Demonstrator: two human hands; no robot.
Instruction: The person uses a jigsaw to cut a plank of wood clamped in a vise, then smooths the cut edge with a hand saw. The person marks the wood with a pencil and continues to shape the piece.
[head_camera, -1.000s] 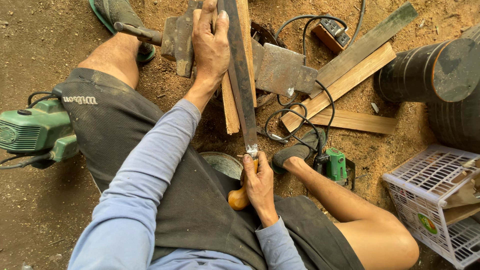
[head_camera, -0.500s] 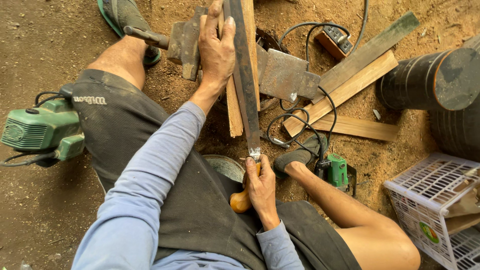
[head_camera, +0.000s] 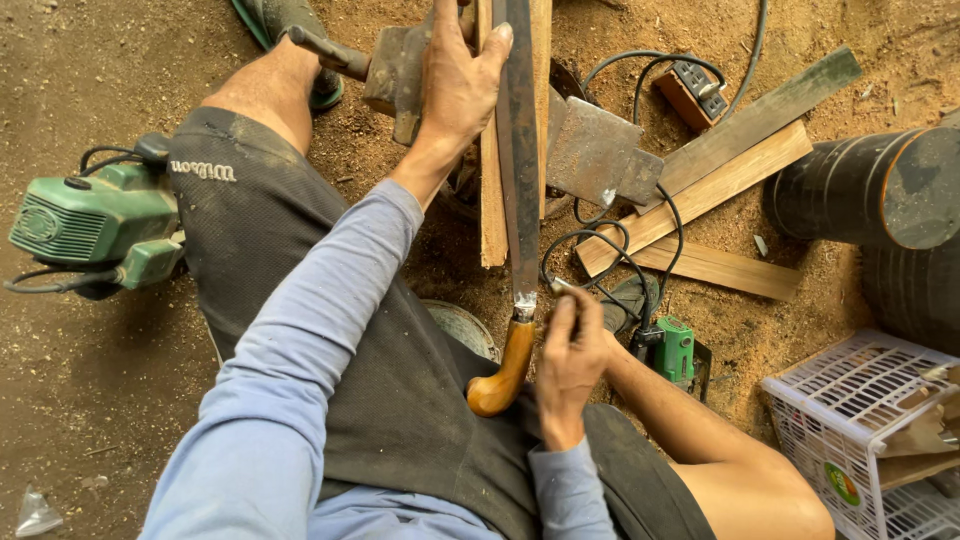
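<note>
Sawdust-strewn ground (head_camera: 90, 420). Your left hand (head_camera: 458, 85) presses flat, fingers extended, on the long blade (head_camera: 518, 170). Your right hand (head_camera: 572, 360) pinches a small metal piece (head_camera: 557, 287) beside the wooden handle (head_camera: 505, 368).

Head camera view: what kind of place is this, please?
Probably an informal outdoor workshop for tool or blade work. The floor is bare ground covered with sawdust, wooden planks lie loose on it, and a green power tool and a power strip sit nearby.

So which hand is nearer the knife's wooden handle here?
The right hand: it sits just beside the wooden handle, fingers by the collar where the blade starts. The left hand is far up the blade, pressing near its far end.
</note>
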